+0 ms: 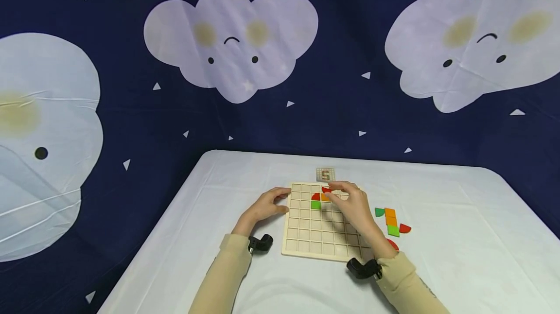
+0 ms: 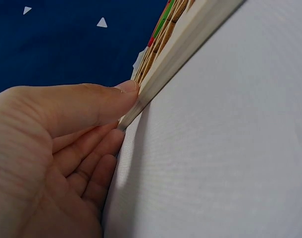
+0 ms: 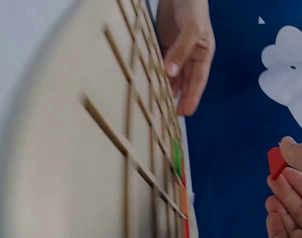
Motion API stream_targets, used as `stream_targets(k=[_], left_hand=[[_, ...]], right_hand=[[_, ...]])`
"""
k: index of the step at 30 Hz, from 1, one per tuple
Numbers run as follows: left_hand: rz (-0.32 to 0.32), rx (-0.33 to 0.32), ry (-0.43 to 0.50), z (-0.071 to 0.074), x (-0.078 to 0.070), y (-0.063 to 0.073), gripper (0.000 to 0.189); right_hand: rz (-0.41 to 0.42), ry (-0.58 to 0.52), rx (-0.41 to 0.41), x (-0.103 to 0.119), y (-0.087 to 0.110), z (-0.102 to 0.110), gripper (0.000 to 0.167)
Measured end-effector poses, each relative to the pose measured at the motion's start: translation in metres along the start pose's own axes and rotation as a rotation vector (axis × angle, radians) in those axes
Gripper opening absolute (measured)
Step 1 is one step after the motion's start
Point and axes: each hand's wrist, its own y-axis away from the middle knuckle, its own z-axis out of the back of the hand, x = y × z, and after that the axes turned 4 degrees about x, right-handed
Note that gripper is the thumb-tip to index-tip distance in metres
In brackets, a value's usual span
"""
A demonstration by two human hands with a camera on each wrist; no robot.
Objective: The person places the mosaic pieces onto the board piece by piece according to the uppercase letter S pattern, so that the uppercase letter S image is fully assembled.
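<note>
A square wooden grid board [image 1: 302,241] lies on the table. Green [image 1: 316,204], red [image 1: 316,197] and orange pieces [image 1: 324,197] sit in its upper cells. At the board's left edge, my left hand [image 1: 264,205] rests its thumb and fingertips against the rim, seen close up in the left wrist view. My right hand [image 1: 355,208] is over the board's upper right part. In the right wrist view, its thumb and fingers pinch a small red piece [image 3: 276,162] above the board surface. The right hand hides several cells.
Behind the board lies a small patterned card [image 1: 325,174]. To the right are loose pieces: a dark green quarter-round [image 1: 379,212], orange squares [image 1: 391,217], a light green square [image 1: 393,230] and red rounded pieces [image 1: 405,228]. A dark blue cloth [image 1: 341,124] hangs behind the white table [image 1: 463,236].
</note>
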Motion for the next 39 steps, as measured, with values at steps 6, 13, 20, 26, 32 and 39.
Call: stream_targets(k=[6,13,20,26,32,39], left_hand=[[0.001,0.005,-0.004,0.000,0.000,0.000,0.056],[-0.015,0.000,-0.008,0.001,-0.001,0.001,0.056],[-0.004,0.001,-0.010,0.000,-0.002,0.001,0.056],[-0.007,-0.002,-0.015,0.000,-0.004,0.002,0.056],[-0.005,0.000,-0.008,0.001,-0.004,0.002,0.056],[0.007,-0.003,-0.002,0.000,-0.002,0.000,0.056]], right_hand=[[-0.003,-0.005,0.000,-0.003,0.007,-0.019,0.035],[0.015,0.007,0.037,-0.013,0.016,-0.032,0.032],[0.153,0.136,0.053,-0.026,0.023,-0.042,0.032],[0.221,0.185,0.058,-0.029,0.023,-0.044,0.032],[0.208,0.188,0.079,-0.030,0.024,-0.045,0.033],[0.198,0.202,0.084,-0.030,0.023,-0.045,0.030]])
